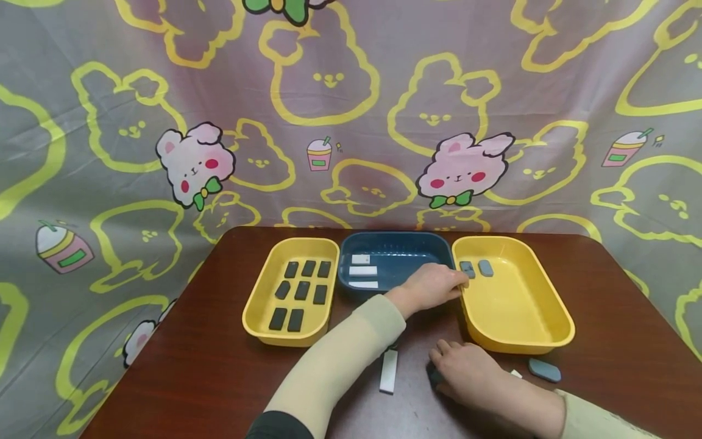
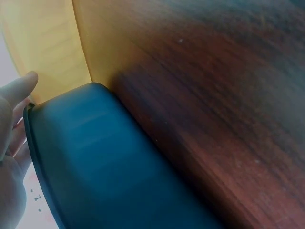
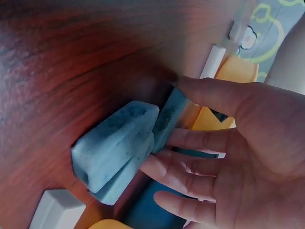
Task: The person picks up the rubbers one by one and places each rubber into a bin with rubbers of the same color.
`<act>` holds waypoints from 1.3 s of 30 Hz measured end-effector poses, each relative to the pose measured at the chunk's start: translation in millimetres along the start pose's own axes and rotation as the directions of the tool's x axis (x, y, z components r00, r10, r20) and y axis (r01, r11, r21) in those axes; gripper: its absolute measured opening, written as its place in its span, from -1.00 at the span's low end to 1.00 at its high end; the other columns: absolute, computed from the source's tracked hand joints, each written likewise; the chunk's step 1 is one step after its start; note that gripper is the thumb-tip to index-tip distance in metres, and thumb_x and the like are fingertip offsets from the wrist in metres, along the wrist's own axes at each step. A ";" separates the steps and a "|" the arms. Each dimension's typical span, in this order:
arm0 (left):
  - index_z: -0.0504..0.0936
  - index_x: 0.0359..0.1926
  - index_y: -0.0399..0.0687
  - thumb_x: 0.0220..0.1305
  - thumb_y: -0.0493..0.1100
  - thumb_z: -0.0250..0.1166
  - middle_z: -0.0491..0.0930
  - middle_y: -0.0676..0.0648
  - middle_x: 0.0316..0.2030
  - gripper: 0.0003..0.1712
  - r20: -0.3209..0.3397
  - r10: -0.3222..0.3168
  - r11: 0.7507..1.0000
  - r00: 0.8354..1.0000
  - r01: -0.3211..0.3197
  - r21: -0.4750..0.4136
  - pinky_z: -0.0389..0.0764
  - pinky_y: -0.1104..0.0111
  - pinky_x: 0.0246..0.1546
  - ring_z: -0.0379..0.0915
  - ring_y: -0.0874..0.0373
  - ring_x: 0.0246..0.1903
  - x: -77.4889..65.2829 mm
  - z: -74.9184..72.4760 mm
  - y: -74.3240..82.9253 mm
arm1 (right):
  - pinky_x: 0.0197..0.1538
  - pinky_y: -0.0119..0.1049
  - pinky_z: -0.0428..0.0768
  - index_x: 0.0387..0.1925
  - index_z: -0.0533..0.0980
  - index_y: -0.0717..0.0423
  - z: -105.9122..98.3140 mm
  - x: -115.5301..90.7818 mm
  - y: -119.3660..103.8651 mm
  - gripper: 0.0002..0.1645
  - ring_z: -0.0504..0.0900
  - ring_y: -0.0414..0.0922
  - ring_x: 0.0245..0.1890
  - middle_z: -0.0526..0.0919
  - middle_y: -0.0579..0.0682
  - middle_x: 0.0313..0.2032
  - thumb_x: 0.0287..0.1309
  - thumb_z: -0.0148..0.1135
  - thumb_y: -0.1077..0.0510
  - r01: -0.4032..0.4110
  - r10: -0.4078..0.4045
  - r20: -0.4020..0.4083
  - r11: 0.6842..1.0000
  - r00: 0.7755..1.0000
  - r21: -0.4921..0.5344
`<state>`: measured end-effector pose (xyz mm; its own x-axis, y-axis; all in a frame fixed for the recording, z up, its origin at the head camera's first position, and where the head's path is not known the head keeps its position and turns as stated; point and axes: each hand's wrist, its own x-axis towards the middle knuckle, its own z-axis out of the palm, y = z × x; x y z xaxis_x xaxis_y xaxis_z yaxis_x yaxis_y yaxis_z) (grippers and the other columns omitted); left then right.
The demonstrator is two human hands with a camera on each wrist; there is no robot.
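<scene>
My left hand [image 1: 433, 286] reaches over the near left rim of the right yellow basket [image 1: 518, 332], beside two blue-grey blocks [image 1: 485, 268] inside it. In the left wrist view its thumb [image 2: 21, 89] is extended and nothing shows in its grasp; the other fingertips are partly hidden behind the blue tray's rim [image 2: 40, 176]. Down on the table, my right hand [image 1: 466, 372] has its thumb and fingers around a blue-grey block [image 3: 169, 117]. Two more blue-grey blocks [image 3: 116, 150], one leaning on the other, lie against its fingers.
A left yellow basket [image 1: 255, 323] carries several black blocks. White pieces [image 1: 363, 270] lie in the blue tray [image 1: 395, 239]. On the table [image 1: 181, 366] are a white strip [image 1: 388, 372], a small white piece [image 1: 516, 373] and a blue-grey block [image 1: 545, 370]. A patterned curtain [image 1: 351, 110] hangs behind.
</scene>
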<state>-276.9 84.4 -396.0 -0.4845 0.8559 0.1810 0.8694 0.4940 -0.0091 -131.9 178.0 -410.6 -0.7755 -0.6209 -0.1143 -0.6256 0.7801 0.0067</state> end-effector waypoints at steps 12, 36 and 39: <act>0.68 -0.09 0.09 0.33 -0.06 0.28 0.67 0.17 -0.25 -0.82 -0.029 0.013 1.000 0.999 -0.013 -0.018 0.46 0.61 -0.20 0.48 0.39 -0.34 -0.8 1.8 -0.3 | -0.47 -0.27 0.47 -0.24 0.52 0.02 -33.4 -24.3 25.4 -0.53 0.39 -0.30 -0.53 0.45 -0.20 -0.40 -0.13 0.53 -0.08 -0.005 0.009 -0.021 0.984 1.000 0.180; 0.67 -0.06 0.07 0.34 -0.08 0.27 0.67 0.16 -0.19 -0.81 -0.005 0.021 0.999 1.000 -0.021 -0.034 0.45 0.61 -0.17 0.53 0.36 -0.28 2.9 0.7 -0.7 | -0.33 -0.11 0.52 -0.19 0.55 0.21 -74.4 -63.7 136.2 -0.46 0.51 -0.07 -0.37 0.57 -0.03 -0.32 -0.23 0.59 0.09 -0.332 0.347 -0.025 0.913 0.937 0.235; 0.66 -0.06 0.07 0.34 -0.08 0.27 0.67 0.15 -0.19 -0.81 0.000 0.021 0.999 1.000 -0.021 -0.037 0.45 0.61 -0.16 0.53 0.36 -0.28 2.7 0.1 -0.2 | -0.30 -0.08 0.54 -0.19 0.55 0.27 -75.7 -59.4 151.1 -0.47 0.48 -0.05 -0.39 0.57 -0.01 -0.34 -0.23 0.58 0.13 -0.334 0.352 -0.032 0.910 0.935 0.244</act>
<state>-278.4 86.6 -395.6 -0.4658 0.8661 0.1812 0.8825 0.4697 0.0237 -186.9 326.9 -327.6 -0.9484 -0.3087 -0.0724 -0.2897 0.9365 -0.1976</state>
